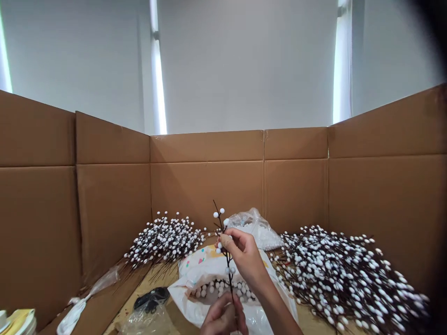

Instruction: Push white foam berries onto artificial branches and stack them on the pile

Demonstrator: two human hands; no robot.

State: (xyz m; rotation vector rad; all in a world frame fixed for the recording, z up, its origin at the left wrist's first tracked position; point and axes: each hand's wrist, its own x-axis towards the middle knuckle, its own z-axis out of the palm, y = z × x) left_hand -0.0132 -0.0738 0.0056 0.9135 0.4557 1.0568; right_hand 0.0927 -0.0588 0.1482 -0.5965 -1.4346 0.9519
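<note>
Upright in front of me stands a dark artificial berry branch (229,275) with white balls along its stem and a bare twig at the top. My left hand (223,315) pinches the lower stem. Higher up, my right hand (244,253) has its thumb and fingers closed at the branch among the upper balls; whether a loose ball is between the fingertips I cannot tell. Behind and below both hands lies a white plastic bag (188,284), its mouth spread apart, with many white foam balls (209,288) inside.
Heaps of white-berried branches lie at left (165,239) and right (335,274). A clear bag of white balls (256,228) sits behind. Dark strands (152,298), crumpled clear plastic (146,321) and a white wrapped item (75,314) lie front left. Cardboard walls (209,190) enclose the table.
</note>
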